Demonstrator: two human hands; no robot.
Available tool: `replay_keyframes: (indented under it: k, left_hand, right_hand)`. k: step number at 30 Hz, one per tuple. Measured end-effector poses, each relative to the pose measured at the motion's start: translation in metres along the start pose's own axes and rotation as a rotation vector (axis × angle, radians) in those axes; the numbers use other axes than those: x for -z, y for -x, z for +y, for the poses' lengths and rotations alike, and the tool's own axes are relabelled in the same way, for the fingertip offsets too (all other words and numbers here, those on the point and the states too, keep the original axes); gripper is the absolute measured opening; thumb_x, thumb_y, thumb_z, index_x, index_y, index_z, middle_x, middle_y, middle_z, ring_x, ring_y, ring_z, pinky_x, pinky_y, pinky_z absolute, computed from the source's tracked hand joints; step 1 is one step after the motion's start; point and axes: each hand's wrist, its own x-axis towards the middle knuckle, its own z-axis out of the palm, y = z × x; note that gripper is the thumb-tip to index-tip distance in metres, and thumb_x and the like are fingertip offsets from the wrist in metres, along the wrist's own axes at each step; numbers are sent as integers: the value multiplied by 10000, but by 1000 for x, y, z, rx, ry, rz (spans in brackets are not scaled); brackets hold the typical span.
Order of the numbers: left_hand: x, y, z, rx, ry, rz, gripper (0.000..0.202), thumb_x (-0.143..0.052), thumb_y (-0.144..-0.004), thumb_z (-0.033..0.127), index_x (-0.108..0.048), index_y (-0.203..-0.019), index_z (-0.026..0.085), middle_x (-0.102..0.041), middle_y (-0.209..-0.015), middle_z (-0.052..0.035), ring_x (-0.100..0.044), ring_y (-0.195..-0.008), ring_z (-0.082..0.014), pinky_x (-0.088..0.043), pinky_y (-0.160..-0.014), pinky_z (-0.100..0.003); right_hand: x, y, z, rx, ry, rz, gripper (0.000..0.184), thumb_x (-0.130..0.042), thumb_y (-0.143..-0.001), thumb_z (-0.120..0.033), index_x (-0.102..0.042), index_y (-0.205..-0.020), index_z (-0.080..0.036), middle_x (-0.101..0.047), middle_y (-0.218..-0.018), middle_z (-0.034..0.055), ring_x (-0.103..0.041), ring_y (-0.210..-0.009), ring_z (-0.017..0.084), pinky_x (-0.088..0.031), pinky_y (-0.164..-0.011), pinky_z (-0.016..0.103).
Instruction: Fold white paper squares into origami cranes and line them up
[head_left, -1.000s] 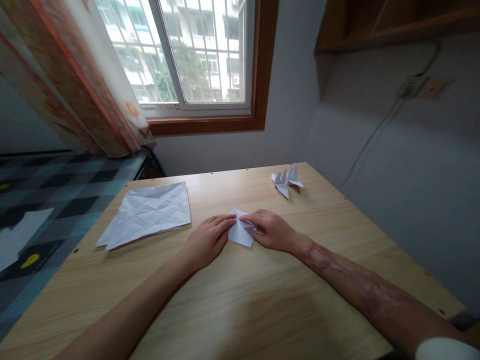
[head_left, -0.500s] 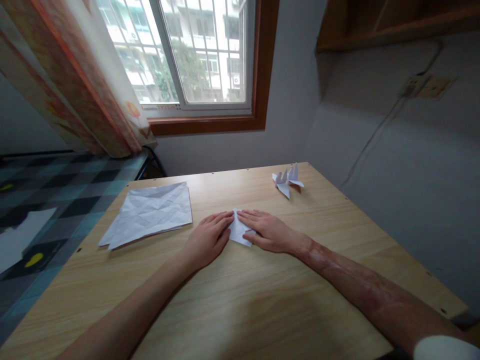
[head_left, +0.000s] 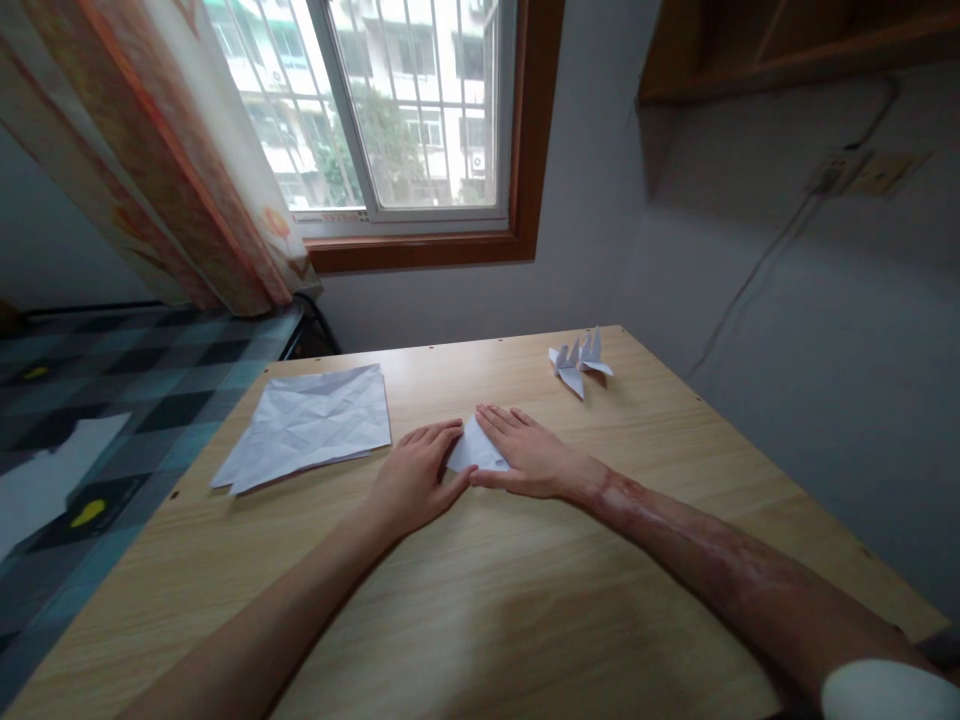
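A small folded piece of white paper (head_left: pixel 475 449) lies on the wooden table between my two hands. My right hand (head_left: pixel 534 458) rests flat over its right side, fingers stretched out and the thumb along its near edge. From the left, my left hand (head_left: pixel 415 474) touches the paper with its fingertips and thumb, which are spread apart with the paper's left corner between them. The paper's right part is hidden under my right hand. Farther left lies a stack of creased white paper sheets (head_left: pixel 319 420).
Two white folded paper birds (head_left: pixel 579 362) stand near the table's (head_left: pixel 465 600) far right corner. To the left is a bed with a checkered cover (head_left: pixel 187 400) and loose white paper (head_left: pixel 60 475) on it. A window and a patterned curtain (head_left: pixel 187 170) are behind.
The folded paper has turned and now shows a wide edge toward me. My right hand has shifted slightly left over it, and the two thumbs have come closer together.
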Motion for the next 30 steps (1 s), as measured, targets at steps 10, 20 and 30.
replay_keyframes:
  k: [10,20,30]
  left_hand:
    - [-2,0,-3,69,17,100,261,-741,-993,461,-652,-1091,236,-755,-1331,-124,-733,-1215,-342,-591,-1070,-523]
    - [-1,-1,-4,2,97,134,179,-713,-1011,364,-639,-1099,227,-760,-1236,-102,-743,-1141,-301,-588,-1031,-486]
    - [4,1,2,-156,25,175,142,-627,-1095,305,-754,-1096,240,-812,-1223,-81,-757,-1104,-272,-584,-1009,-464]
  right_hand:
    - [-7,24,-1,-125,35,48,622,-401,-1149,-309,-376,-1746,-134,-330,-1831,139,-297,-1718,284,-260,-1397,552]
    - [-6,27,-3,-112,46,97,607,-462,-1146,-318,-421,-1724,-136,-393,-1804,152,-373,-1682,319,-314,-1372,560]
    - [-5,28,-2,-96,37,111,618,-460,-1145,-333,-400,-1742,-184,-406,-1799,144,-373,-1681,316,-315,-1367,569]
